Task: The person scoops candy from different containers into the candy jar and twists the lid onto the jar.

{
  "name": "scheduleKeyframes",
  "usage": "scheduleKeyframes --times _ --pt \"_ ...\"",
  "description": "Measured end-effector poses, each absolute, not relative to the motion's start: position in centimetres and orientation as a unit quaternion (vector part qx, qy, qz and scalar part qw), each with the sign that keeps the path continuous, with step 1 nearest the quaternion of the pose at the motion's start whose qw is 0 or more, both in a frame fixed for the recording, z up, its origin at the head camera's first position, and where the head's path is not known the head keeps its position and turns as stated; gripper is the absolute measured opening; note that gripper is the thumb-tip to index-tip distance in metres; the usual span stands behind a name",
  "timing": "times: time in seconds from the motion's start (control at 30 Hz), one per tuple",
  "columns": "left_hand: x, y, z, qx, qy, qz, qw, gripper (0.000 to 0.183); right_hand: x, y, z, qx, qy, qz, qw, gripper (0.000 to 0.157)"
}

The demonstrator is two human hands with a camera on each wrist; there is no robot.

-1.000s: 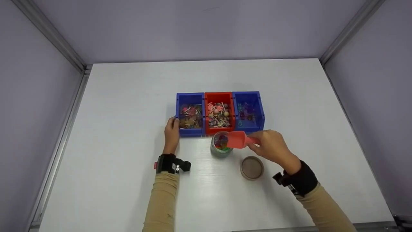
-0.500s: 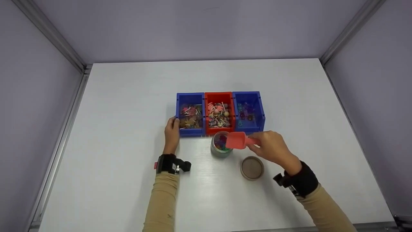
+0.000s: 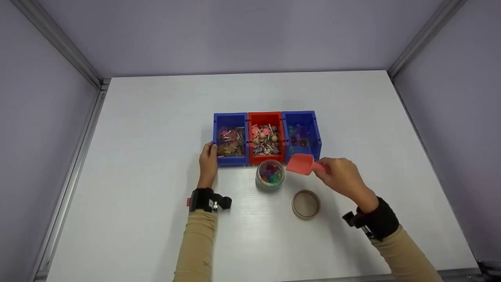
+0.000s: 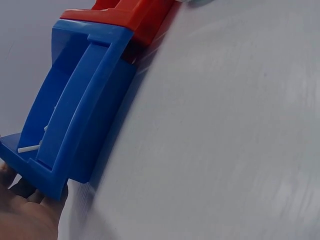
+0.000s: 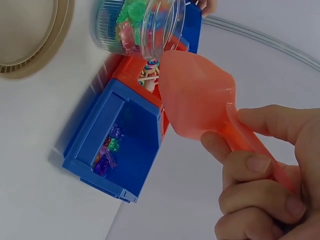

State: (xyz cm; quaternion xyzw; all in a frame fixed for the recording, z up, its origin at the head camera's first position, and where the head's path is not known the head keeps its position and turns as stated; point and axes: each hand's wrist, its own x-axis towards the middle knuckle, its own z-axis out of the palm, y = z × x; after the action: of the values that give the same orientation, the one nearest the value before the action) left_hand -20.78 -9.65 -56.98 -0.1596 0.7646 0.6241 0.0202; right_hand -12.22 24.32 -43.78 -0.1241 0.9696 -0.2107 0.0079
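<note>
My right hand [image 3: 341, 176] grips the handle of a coral-pink scoop [image 5: 197, 92], its fingers curled round it. In the head view the scoop [image 3: 301, 164] is level with the front of the right blue bin, just right of a glass jar [image 3: 270, 188]. Nothing shows in the scoop's bowl. The jar [image 5: 112, 27] is lidless and holds colourful translucent pieces. My left hand [image 3: 208, 164] holds the left blue bin [image 3: 231, 160] at its front left corner; in the left wrist view its fingers and thumb [image 4: 61, 195] are at the bin's side wall, partly hidden.
A red bin [image 3: 266, 159] with lollipop-like pieces stands between the left blue bin and the right blue bin [image 3: 315, 137], which holds a few translucent pieces. A round beige lid [image 3: 306, 204] lies right of the jar. Grey-lilac walls [image 3: 250, 39] surround the white table [image 3: 137, 176].
My right hand has moved the scoop from over the jar's rim to the right, uncovering the jar's mouth. My left hand stays at the blue bin.
</note>
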Motion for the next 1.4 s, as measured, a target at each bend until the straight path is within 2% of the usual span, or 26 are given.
scheduleKeyframes --times 0.37,0.7,0.97,1.2,1.4 --pt "-20.8 -9.6 -57.2 -0.154 0.767 0.623 0.001 0.044 -13.8 25.7 -44.1 -0.074 0.972 -0.224 -0.003 0.022" --pt "-20.9 -9.5 -57.2 -0.154 0.764 0.626 0.007 0.042 -16.4 26.1 -44.3 -0.037 0.965 -0.26 0.009 0.024" --pt "-20.8 -9.6 -57.1 -0.153 0.76 0.631 -0.002 0.041 -18.7 25.5 -44.1 0.001 0.963 -0.258 0.072 0.029" --pt "-20.7 -9.6 -57.1 -0.154 0.762 0.629 -0.006 0.042 -20.8 24.4 -43.3 0.039 0.957 -0.236 0.164 0.033" --pt "-20.8 -9.5 -57.1 -0.158 0.768 0.621 -0.005 0.042 -22.4 23.2 -42.7 0.079 0.955 -0.197 0.205 0.029"
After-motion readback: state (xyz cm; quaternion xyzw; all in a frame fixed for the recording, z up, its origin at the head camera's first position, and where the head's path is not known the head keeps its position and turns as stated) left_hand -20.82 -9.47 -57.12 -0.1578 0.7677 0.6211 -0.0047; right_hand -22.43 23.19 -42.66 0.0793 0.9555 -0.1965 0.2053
